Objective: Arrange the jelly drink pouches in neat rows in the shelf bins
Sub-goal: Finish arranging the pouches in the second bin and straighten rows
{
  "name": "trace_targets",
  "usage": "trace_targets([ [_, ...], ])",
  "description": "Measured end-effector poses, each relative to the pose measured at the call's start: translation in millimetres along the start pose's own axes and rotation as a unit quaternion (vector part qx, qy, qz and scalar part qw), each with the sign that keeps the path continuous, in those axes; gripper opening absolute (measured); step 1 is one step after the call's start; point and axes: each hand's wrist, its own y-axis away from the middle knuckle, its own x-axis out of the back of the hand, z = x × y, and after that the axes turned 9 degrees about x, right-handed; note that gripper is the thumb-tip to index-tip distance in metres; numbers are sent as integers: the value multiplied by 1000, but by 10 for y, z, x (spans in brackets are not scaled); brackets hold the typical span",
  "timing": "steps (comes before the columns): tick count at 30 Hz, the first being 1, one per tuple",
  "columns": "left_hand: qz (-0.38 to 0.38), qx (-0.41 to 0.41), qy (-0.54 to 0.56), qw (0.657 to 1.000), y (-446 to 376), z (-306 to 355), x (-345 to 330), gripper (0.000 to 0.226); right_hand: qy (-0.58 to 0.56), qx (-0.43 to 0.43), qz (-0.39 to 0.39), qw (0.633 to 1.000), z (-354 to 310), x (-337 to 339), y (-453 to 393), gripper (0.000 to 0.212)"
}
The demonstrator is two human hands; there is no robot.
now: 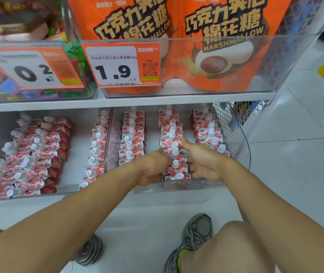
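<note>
Lower shelf, right-hand clear bin [245, 154]: jelly drink pouches [131, 140] stand in three rows running front to back, white caps up, red-and-white fronts facing the camera. Both hands are inside this bin at the middle row [174, 146]. Left hand [153, 168] lies against the row's left side, fingers curled toward the pouches; fingertips hidden behind the hand, so cannot tell whether they clamp a pouch or only press. Right hand [202, 160] lies against the row's right side, thumb raised and touching a pouch near the row's midpoint, remaining fingers curled under and out of sight; grip likewise cannot be told. Left-hand bin [29, 196]: more of the same pouches, one tidy row along its right wall, a looser tilted double row at left. Upper shelf: orange marshmallow bags [222, 42] behind a price tag [120, 66] reading 1.9.
</note>
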Motion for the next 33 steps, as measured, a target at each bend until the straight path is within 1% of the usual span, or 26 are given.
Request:
trace_targets([
  [1,-22,15,26,999,9,22,-2,23,-2,7,-15,1000,-8,9,26,56],
  [3,-55,19,53,997,-19,24,10,24,-10,4,-20,1000,-5,53,28,53],
  [5,-53,28,91,994,-42,1,55,27,-22,-4,-35,999,-32,60,55,52],
  [8,-39,58,137,988,-105,-24,115,27,-23,-12,-38,999,-86,36,79,50],
  [11,-35,71,125,989,-94,24,114,25,-39,-27,-52,998,-95,45,63,49],
  [14,-12,83,89,992,-85,100,158,21,-47,-33,-33,998,-118,60,43,37],
  [15,1,83,88,993,-101,114,182,21,-50,-27,-31,998,-109,60,11,37],
  [18,-20,84,104,991,-71,161,134,22,-65,-19,-29,997,-59,28,-90,46],
  [21,-11,87,97,991,-77,137,54,23,-62,-27,-32,997,-9,44,-165,50],
  [22,-10,90,94,991,-82,131,42,25,-51,-34,-33,998,-12,44,-181,54],
  [24,-2,96,102,990,-74,157,61,31,-8,-56,-19,998,-35,23,-222,74],
  [25,19,97,98,990,-99,175,78,35,15,-55,-5,998,-50,16,-257,82],
  [26,56,92,91,990,-141,209,93,38,37,-45,10,998,-88,-11,-277,84],
  [27,94,77,88,989,-200,240,111,43,61,-26,29,997,-139,-40,-293,80],
  [28,115,65,107,985,-256,280,111,47,92,-10,47,995,-189,-59,-308,74],
  [30,101,56,154,981,-360,340,68,48,153,8,86,984,-272,-66,-360,69],
  [31,88,58,156,982,-394,351,34,47,163,5,92,982,-305,-60,-382,69],
  [33,80,64,150,983,-436,329,10,47,147,-7,72,986,-324,-47,-424,68],
])
